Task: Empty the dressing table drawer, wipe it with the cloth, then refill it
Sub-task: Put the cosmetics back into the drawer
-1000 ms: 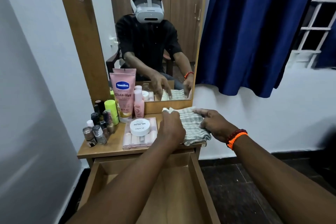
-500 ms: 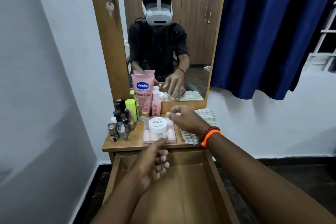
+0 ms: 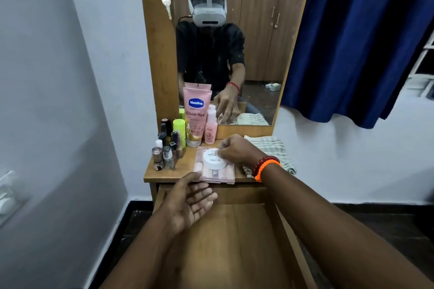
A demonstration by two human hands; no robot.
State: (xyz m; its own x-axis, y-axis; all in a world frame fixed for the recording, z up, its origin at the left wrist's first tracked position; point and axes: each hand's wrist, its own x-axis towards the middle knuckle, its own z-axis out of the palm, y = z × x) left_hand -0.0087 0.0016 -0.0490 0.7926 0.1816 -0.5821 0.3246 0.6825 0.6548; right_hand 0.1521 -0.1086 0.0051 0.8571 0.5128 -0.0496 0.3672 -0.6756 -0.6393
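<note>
Your dressing table (image 3: 169, 172) stands against the wall with its tall mirror (image 3: 253, 54) rising behind the top, and a blue curtain (image 3: 364, 42) hangs to the right of it. Below the top, the drawer (image 3: 234, 237) is pulled out towards you, its bare wooden floor showing between your forearms. On the right end of the top lies the striped cloth (image 3: 274, 150), partly hidden behind your right wrist. At the back left stands the pink Vaseline tube (image 3: 195, 115) with a small pink bottle (image 3: 210, 129) just beside it, and a cluster of nail polish bottles (image 3: 166, 150) fills the left corner. Near the front edge sits a flat pink case (image 3: 217, 173) with a round white jar (image 3: 214, 159) resting on it. Your right hand (image 3: 237, 150) reaches over the case — its fingers curl round the jar's far rim, pinching it. Your left hand (image 3: 187, 204) hovers above the drawer's back edge, palm turned up, fingers relaxed and apart, its fingertips close to the case's front corner — whether they touch it, you cannot tell.
</note>
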